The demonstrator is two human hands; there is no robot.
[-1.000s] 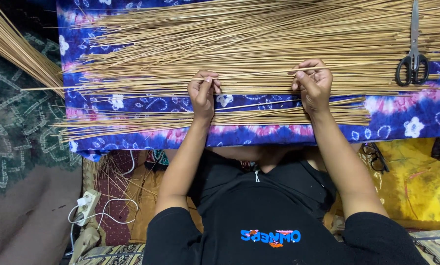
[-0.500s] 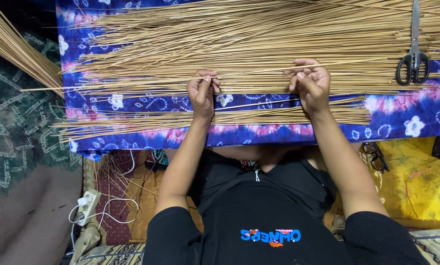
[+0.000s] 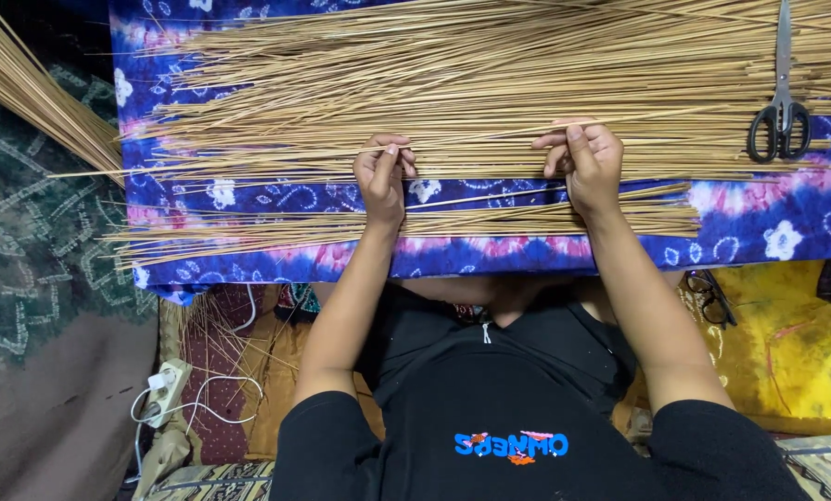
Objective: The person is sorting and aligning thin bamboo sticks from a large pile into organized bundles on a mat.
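Head view, looking down. A single thin stick (image 3: 471,145) is pinched at one end between the closed fingertips of the left hand (image 3: 383,176) and held at the other by the curled fingers of the right hand (image 3: 587,160); it is stretched level between them, at the near edge of a broad heap of sticks (image 3: 490,83). The heap is spread over a blue flowered cloth (image 3: 777,218). A smaller bundle (image 3: 276,232) is laid on the cloth under the wrists. Black-handled scissors (image 3: 782,111) are rested on the heap, well apart from the right hand. A white power strip (image 3: 167,394) is seen on the floor, lower left.
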